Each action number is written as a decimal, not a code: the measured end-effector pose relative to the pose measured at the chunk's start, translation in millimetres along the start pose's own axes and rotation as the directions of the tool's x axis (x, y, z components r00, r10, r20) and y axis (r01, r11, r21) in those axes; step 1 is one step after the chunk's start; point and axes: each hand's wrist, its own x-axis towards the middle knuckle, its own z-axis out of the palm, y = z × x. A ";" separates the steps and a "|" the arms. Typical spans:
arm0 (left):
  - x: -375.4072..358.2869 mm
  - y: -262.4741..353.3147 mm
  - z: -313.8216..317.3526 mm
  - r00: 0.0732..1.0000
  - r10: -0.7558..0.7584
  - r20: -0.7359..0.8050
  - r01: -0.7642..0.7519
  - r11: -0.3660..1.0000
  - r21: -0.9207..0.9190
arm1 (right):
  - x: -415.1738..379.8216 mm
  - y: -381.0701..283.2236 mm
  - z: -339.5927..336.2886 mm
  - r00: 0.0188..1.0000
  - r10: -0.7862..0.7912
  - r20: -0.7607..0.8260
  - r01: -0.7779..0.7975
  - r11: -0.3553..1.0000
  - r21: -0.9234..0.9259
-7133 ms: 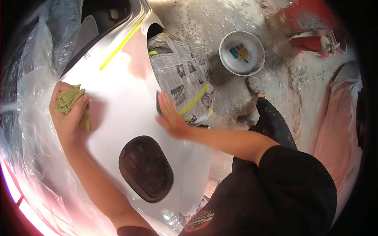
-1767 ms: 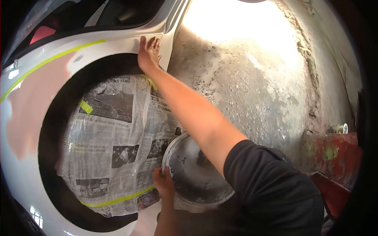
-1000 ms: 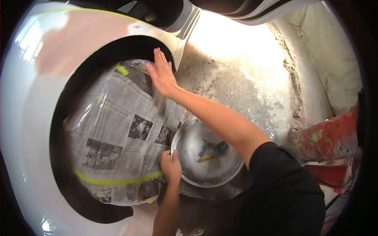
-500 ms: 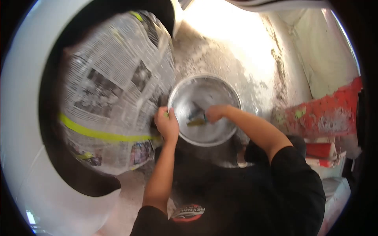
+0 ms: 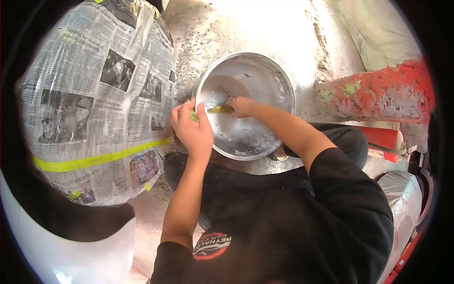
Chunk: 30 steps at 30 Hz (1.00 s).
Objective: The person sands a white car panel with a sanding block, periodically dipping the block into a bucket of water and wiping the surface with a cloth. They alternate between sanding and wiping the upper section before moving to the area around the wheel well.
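A round metal basin (image 5: 246, 142) with a pale rim stands in front of me, its inside streaked and spotted. My left hand (image 5: 193, 127) is closed on the basin's left rim, with a bit of yellow-green material (image 5: 194, 116) between hand and rim. Inside the basin, my right hand (image 5: 241, 107) is closed around a yellowish item (image 5: 221, 109) that points left toward the rim. Part of that item is hidden by the fingers, and its exact kind cannot be made out.
A wheel covered in newspaper (image 5: 113, 109) with yellow-green tape fills the left, beside a white car panel (image 5: 71, 251). At the right are a red, worn beam (image 5: 378, 94), a red cylinder (image 5: 378, 138) and a plastic-wrapped object (image 5: 399, 194).
The view has shifted, so the basin appears higher and larger. My right hand and the yellowish item now lie nearer the basin's left side. My left hand stays at the rim.
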 end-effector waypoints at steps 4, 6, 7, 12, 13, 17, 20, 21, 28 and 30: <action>-8.5 17.1 3.5 0.994 0.102 0.038 -0.101 0.994 -0.028 | 0.9 -27.9 31.7 0.970 -0.112 -0.214 0.076 0.982 -0.170; -3.5 14.9 5.0 0.991 0.124 0.046 -0.123 0.992 -0.017 | 8.2 -24.9 48.8 0.946 -0.258 -0.198 0.174 0.916 -0.362; -3.2 13.6 4.5 0.990 0.129 0.051 -0.129 0.992 -0.013 | 13.1 -20.1 40.8 0.969 -0.209 -0.134 0.189 0.971 -0.148; 38.2 -21.9 13.4 0.996 -0.028 0.085 0.028 1.000 0.006 | -13.3 -9.6 -111.8 0.964 -0.159 0.212 -0.109 0.492 0.864; 49.0 -32.4 16.2 0.995 -0.055 0.085 0.054 0.998 0.013 | -28.4 -15.2 -145.3 0.939 -0.210 0.272 -0.187 0.351 0.918; 80.7 -71.1 20.9 0.977 -0.179 0.119 0.163 0.978 0.132 | -57.9 -17.7 -196.8 0.940 -0.323 0.107 -0.016 0.274 0.962; 84.1 -71.0 10.4 0.965 -0.223 0.139 0.177 0.942 0.284 | -93.3 -34.8 -221.1 0.935 -0.354 0.006 0.065 0.189 0.980; 82.9 -65.2 4.7 0.980 -0.173 0.097 0.139 0.947 0.289 | -103.5 -39.8 -227.9 0.941 -0.339 -0.016 0.086 0.194 0.977; 70.0 -6.7 -28.6 0.979 0.072 0.193 -0.044 0.988 -0.147 | -124.1 -58.1 -238.5 0.956 -0.247 -0.156 0.184 0.094 0.979; 70.6 19.9 -31.5 0.936 0.023 0.352 0.116 0.923 -0.368 | -116.6 -62.0 -236.6 0.958 -0.234 -0.168 0.200 0.117 0.973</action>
